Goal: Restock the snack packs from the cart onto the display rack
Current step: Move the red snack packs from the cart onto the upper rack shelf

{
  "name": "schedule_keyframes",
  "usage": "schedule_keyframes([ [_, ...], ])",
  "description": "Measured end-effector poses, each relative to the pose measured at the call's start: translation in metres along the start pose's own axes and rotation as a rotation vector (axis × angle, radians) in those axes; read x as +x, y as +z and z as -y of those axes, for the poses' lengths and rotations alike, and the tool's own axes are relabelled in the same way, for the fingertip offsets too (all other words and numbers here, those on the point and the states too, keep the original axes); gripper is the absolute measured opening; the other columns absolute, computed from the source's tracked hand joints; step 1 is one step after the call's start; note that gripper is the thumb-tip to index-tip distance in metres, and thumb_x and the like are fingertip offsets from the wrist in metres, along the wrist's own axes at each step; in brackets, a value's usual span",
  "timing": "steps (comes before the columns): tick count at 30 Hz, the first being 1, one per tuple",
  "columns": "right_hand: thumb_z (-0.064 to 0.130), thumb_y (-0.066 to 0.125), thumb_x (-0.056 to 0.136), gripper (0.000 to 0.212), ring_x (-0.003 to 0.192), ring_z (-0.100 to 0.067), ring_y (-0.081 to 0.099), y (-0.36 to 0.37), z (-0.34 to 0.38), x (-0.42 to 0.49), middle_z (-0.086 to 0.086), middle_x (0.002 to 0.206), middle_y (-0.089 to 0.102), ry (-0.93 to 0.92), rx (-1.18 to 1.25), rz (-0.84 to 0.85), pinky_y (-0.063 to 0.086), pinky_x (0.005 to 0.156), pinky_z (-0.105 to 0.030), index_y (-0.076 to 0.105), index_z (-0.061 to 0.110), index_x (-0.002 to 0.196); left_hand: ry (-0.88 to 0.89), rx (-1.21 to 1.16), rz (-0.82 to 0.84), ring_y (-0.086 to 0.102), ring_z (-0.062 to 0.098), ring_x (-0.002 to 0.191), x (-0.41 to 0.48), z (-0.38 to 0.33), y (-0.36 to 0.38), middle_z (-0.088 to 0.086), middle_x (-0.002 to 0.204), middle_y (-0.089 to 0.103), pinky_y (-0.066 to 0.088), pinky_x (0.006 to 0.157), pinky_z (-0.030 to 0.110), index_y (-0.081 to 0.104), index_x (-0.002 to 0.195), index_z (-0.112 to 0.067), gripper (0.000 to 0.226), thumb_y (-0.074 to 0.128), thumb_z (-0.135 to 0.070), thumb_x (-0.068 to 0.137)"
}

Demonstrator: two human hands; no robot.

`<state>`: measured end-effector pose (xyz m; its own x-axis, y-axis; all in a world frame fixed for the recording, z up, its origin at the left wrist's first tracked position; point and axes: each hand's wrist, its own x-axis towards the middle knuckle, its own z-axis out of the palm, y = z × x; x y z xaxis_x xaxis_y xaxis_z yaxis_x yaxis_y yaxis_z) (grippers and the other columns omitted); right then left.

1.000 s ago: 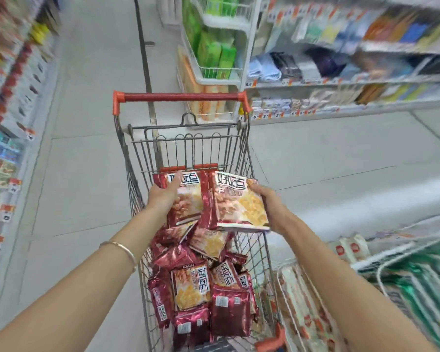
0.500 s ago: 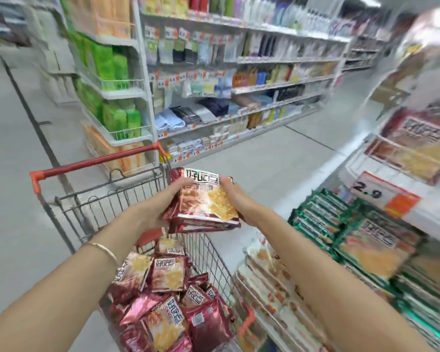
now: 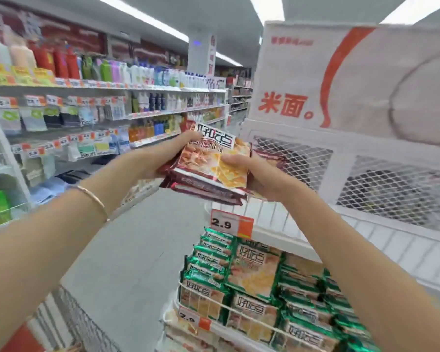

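A small stack of red snack packs (image 3: pixel 208 171) is raised between both hands at the upper tier of the white wire display rack (image 3: pixel 315 174). My left hand (image 3: pixel 173 153) grips the stack's left side, fingers over the top edge. My right hand (image 3: pixel 249 174) holds the right side with the thumb on the top pack. Inside the rack's upper basket, more red packs (image 3: pixel 272 158) lie behind the mesh. Only a corner of the cart (image 3: pixel 69 323) shows at the bottom left.
Green snack packs (image 3: pixel 252 280) fill the rack's lower tier, under a 2.9 price tag (image 3: pixel 231 223). A white header sign (image 3: pixel 353 80) tops the rack. Shelves of bottles and hanging goods (image 3: pixel 87 110) line the aisle's left side. Grey floor (image 3: pixel 137 250) lies between.
Both hands have lifted the red packs out of the cart and carried them up and right to the rack's upper tier. The view has swung from the cart to the rack.
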<state>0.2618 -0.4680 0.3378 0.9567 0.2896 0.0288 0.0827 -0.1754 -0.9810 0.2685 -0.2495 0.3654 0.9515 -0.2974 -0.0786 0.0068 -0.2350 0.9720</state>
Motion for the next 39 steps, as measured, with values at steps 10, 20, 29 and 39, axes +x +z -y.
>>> schedule_keyframes([
  [10, 0.027, 0.092, 0.069, 0.086, 0.088, 0.005, 0.06, -0.121, -0.012, 0.003, 0.015, 0.107, 0.059, -0.128, -0.379, -0.303, 0.05, 0.067, -0.008, 0.035, 0.019, 0.134, 0.158, 0.131, 0.161, 0.071, 0.012, 0.071, 0.131, -0.036, 0.061, 0.004, 0.096, 0.074, 0.055, 0.073, 0.031, 0.056, 0.116, -0.015, 0.055, 0.087, -0.024, 0.072],
  [20, 0.034, 0.093, 0.066, 0.157, 0.102, 0.001, 0.062, -0.149, -0.083, 0.02, 0.006, 0.138, 0.06, 0.15, -0.404, -0.122, 0.041, 0.111, -0.035, -0.044, 0.023, 0.142, 0.334, 1.145, 0.158, 0.001, 0.016, 0.152, 0.161, 0.018, 0.091, -0.01, 0.165, -0.011, 0.01, 0.122, 0.044, -0.003, 0.156, -0.042, 0.139, 0.086, -0.067, 0.052],
  [29, 0.066, 0.096, 0.033, 0.163, 0.136, -0.015, 0.046, -0.116, -0.127, 0.08, 0.012, 0.152, 0.043, 0.133, -0.237, -0.034, 0.039, 0.115, -0.043, -0.014, 0.047, 0.151, 0.322, 1.266, 0.117, 0.024, 0.016, 0.149, 0.174, 0.008, 0.06, -0.012, 0.165, 0.014, 0.024, 0.121, 0.041, 0.013, 0.157, -0.04, 0.123, 0.091, -0.041, 0.062],
  [39, 0.079, 0.031, 0.09, 0.077, 0.136, -0.02, 0.045, -0.147, -0.099, 0.074, 0.001, 0.147, 0.052, 0.256, 0.126, -0.303, 0.025, 0.118, -0.045, 0.049, 0.027, 0.145, 0.277, 1.178, 0.153, 0.009, 0.016, 0.153, 0.169, 0.018, 0.063, -0.013, 0.166, -0.006, 0.019, 0.122, 0.043, 0.003, 0.157, -0.043, 0.125, 0.088, -0.033, 0.066],
])
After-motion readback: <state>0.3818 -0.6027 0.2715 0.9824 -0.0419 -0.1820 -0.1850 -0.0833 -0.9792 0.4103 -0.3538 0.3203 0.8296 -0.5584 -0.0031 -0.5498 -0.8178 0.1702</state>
